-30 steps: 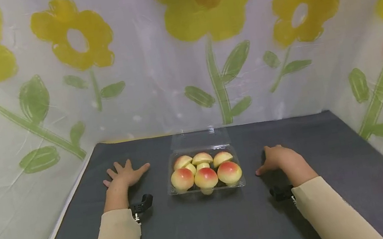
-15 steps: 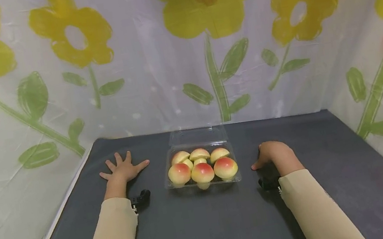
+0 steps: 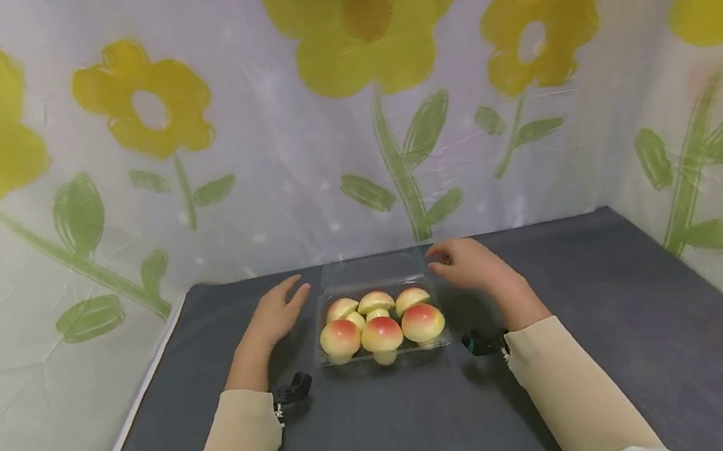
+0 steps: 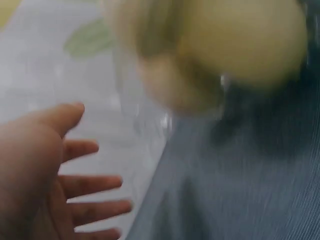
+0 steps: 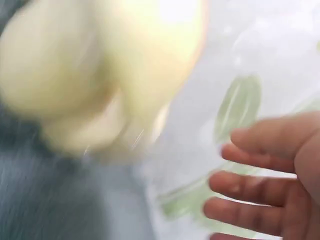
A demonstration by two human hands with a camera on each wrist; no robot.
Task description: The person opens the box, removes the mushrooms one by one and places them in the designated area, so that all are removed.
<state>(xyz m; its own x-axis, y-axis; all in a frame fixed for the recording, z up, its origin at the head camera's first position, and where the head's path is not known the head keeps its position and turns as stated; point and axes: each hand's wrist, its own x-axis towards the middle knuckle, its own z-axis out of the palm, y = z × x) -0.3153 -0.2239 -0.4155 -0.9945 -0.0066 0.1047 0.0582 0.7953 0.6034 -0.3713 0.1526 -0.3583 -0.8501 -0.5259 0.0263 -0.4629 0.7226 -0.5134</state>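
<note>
A clear plastic clamshell box (image 3: 413, 350) stands in the middle of the dark table, its lid (image 3: 372, 269) tipped back behind it. Several mushrooms (image 3: 382, 333) with red-and-yellow caps and pale stems fill it in two rows. My left hand (image 3: 275, 314) is at the box's left side near the lid, fingers extended, holding nothing. On the other side my right hand (image 3: 474, 267) has its fingertips close to the lid's right edge; whether they touch it is unclear. Both wrist views show blurred mushrooms (image 4: 240, 40) beside spread, bare fingers (image 5: 250, 190).
The dark tabletop (image 3: 394, 433) extends around the box to a white sheet wall (image 3: 257, 195) painted with yellow flowers, close behind the lid. Black wrist devices (image 3: 293, 388) sit at both sleeve cuffs.
Both hands have left the table at the sides and moved inward and forward, to either side of the open lid. The box and mushrooms stay in place; the head view has tilted slightly.
</note>
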